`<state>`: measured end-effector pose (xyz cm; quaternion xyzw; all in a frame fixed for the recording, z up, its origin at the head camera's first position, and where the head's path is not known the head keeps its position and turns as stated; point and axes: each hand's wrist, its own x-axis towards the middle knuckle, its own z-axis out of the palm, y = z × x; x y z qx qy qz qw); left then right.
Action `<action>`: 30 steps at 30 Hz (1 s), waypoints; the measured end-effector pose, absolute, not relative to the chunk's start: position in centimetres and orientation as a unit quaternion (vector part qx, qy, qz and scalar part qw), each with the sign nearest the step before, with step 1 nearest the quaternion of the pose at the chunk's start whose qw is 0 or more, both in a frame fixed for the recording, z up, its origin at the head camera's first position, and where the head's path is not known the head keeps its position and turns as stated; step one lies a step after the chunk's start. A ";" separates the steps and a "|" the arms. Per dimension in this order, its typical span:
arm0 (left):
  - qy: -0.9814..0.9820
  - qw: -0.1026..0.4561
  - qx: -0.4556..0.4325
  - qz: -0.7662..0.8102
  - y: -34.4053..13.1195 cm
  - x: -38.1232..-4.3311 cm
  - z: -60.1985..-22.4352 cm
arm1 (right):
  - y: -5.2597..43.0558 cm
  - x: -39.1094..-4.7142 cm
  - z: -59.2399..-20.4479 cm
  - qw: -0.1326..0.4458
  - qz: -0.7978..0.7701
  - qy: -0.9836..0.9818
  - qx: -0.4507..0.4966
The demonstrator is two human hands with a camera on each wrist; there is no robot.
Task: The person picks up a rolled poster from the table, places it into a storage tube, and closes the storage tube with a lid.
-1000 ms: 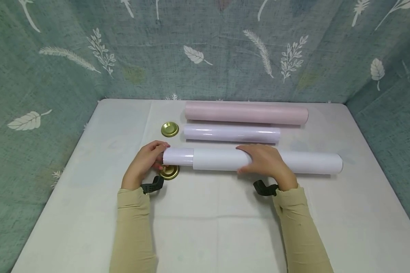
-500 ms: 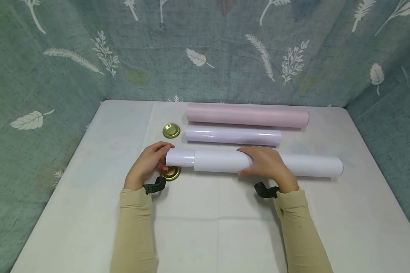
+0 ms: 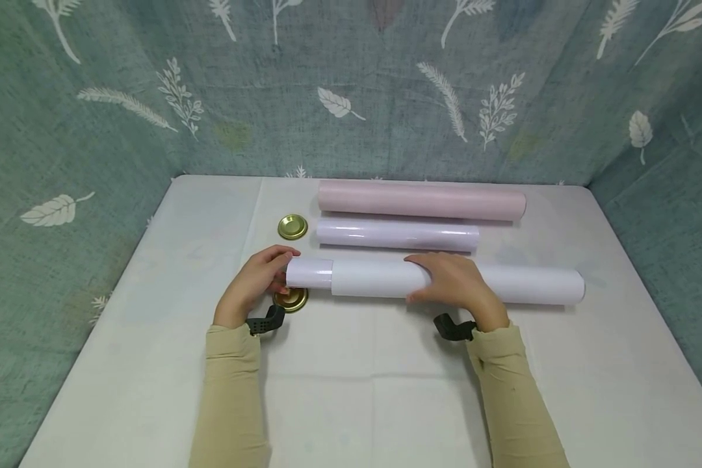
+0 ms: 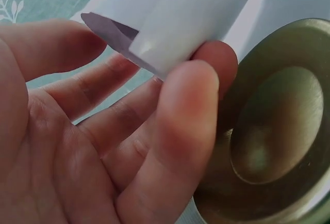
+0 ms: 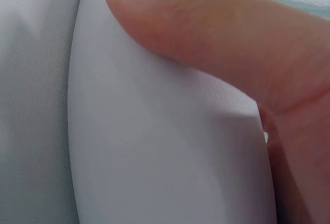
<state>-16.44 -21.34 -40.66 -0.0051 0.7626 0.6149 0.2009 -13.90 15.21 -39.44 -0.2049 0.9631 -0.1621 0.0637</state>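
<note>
White surface (image 3: 339,416) below, white roll (image 3: 376,278) across the centre, pink roll (image 3: 421,201) at upper centre, glossy roll (image 3: 398,234) just beneath, your right hand (image 3: 455,285) gripping the white roll, your left hand (image 3: 250,283) holding the inner roll (image 3: 309,273) jutting from its left end, gold lids (image 3: 292,227) left of centre

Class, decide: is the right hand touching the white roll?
Touching: the right wrist view shows the right hand resting directly on the white roll, no gap visible.

The left hand (image 3: 254,283) and the inner roll (image 3: 307,273) sit slightly further toward 3 o'clock than before, the latter protruding less from the white roll's (image 3: 374,279) 9 o'clock end.
</note>
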 end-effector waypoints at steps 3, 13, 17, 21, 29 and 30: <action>0.770 0.197 0.000 0.606 -21.4 -16.5 -41.1 | 15.2 -13.8 -39.5 0.059 -0.163 0.964 -0.204; 0.785 0.189 0.002 0.590 -21.1 -16.4 -40.9 | 15.1 -13.7 -39.4 0.050 -0.166 0.963 -0.207; 0.794 0.183 0.012 0.579 -20.7 -16.5 -40.9 | 15.1 -13.8 -39.4 0.049 -0.163 0.963 -0.207; 0.799 0.182 0.017 0.573 -20.5 -16.6 -41.0 | 15.1 -13.9 -39.5 0.050 -0.163 0.964 -0.206; 0.788 0.197 0.020 0.583 -19.8 -16.4 -40.0 | 15.2 -13.9 -39.7 0.052 -0.160 0.964 -0.206; 0.789 0.197 0.020 0.581 -19.7 -16.4 -40.0 | 15.2 -13.9 -39.7 0.051 -0.161 0.964 -0.206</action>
